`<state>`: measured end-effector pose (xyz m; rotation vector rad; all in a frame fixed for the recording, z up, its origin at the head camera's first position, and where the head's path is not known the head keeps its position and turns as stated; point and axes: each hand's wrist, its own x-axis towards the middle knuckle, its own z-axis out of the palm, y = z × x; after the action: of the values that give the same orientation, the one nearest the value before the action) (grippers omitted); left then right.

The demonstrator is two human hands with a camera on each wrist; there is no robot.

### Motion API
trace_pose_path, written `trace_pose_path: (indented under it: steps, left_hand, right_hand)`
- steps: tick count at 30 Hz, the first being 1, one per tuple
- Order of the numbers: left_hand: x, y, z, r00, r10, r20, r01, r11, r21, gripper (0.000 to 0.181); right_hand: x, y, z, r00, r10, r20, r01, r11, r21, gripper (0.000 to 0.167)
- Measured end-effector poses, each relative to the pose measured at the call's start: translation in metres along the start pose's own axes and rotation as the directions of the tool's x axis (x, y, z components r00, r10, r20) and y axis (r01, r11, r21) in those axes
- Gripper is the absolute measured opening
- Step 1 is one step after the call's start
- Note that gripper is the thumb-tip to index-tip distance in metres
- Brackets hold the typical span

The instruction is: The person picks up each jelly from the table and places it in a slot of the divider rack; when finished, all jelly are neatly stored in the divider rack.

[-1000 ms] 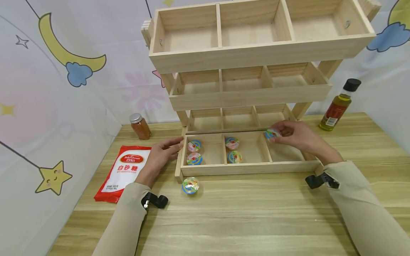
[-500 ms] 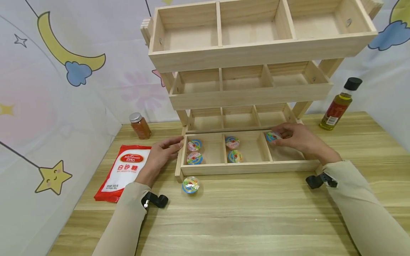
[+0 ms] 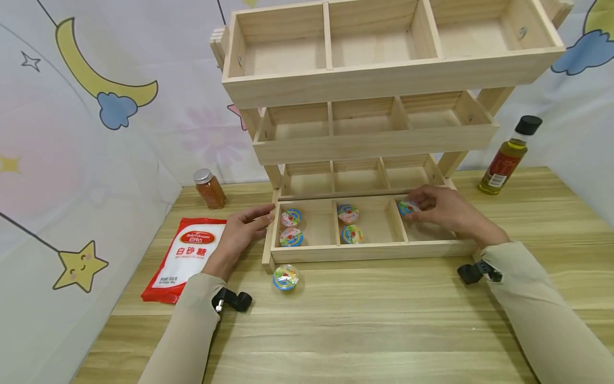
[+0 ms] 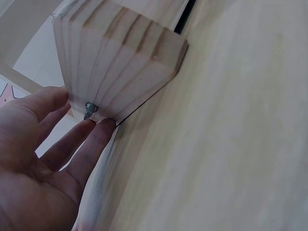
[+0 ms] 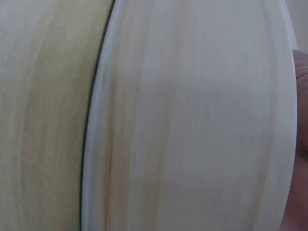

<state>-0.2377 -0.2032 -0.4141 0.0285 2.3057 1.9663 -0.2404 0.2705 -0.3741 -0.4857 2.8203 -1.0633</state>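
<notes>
In the head view my right hand (image 3: 443, 210) pinches a small jelly cup (image 3: 408, 207) with a printed lid, inside the right compartment of the bottom wooden tray (image 3: 369, 253). The tray's front wall hides most of that hand in the right wrist view. My left hand (image 3: 242, 234) touches the tray's left end with its fingertips; the left wrist view has them against the wooden end piece (image 4: 115, 53), close to a metal screw (image 4: 90, 109). Two jelly cups (image 3: 291, 238) lie in the left compartment and two more (image 3: 352, 234) in the middle one. Another jelly cup (image 3: 285, 278) stands on the table before the tray.
Further tiers of the wooden rack (image 3: 384, 80) rise above the bottom tray and overhang it. A red-and-white sugar bag (image 3: 192, 256) lies left, partly behind the left forearm. Behind it stands a spice jar (image 3: 210, 189); an oil bottle (image 3: 506, 160) stands at back right.
My right hand has lowered the jelly cup slightly within the right compartment, toward the tray's front. The left hand has kept its place at the tray's left end.
</notes>
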Motion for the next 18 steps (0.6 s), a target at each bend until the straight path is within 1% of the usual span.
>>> trace_pose_path:
  steps: [10,18]
  left_hand:
    - [0.0,0.0001,0.0001,1.0,-0.003,0.001,0.003,1.0,-0.006,0.042]
    - [0.0005,0.0001,0.0006,1.0,-0.006,-0.004,0.006,1.0,-0.015,0.043]
  right_hand:
    - [0.0027,0.0047,0.0061,0.999,-0.051,0.003,0.051,0.998,0.025,0.047]
    - [0.0032,0.0051,0.0066,0.999,-0.047,0.004,0.047,0.999,0.015,0.048]
